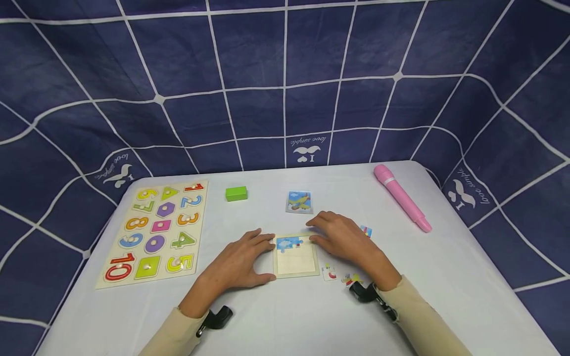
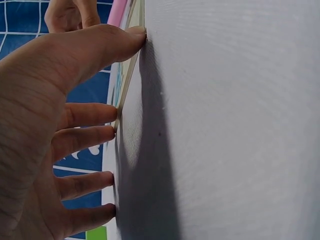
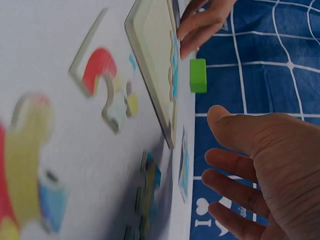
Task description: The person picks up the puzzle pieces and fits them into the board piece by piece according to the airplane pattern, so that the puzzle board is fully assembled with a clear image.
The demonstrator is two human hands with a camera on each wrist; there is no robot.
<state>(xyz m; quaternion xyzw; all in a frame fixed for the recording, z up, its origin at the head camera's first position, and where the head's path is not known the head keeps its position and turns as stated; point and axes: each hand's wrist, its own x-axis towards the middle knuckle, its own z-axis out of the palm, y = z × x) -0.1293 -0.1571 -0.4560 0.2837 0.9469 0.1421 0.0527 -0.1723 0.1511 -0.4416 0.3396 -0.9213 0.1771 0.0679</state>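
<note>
A small wooden puzzle tray [image 1: 296,264] lies on the white table, with a blue sky piece [image 1: 287,243] in its upper left part. My left hand [image 1: 238,259] rests at the tray's left side; thumb and fingers [image 2: 97,115] are spread and touch its edge. Over by the upper right corner, my right hand [image 1: 345,237] holds nothing, its fingers loosely bent and apart from the tray in the right wrist view. Loose puzzle pieces lie right of the tray: one with red [image 3: 100,70], a yellow and red one [image 1: 353,280], and a blue one [image 1: 366,231] partly behind the right hand.
A picture card with a yellow airplane [image 1: 299,202] lies beyond the tray. Farther left are a green block [image 1: 236,194] and a number-and-shape board [image 1: 153,235]. A pink microphone-shaped toy [image 1: 403,198] lies at the right. Dark blue gridded cloth [image 1: 249,113] hangs behind the table.
</note>
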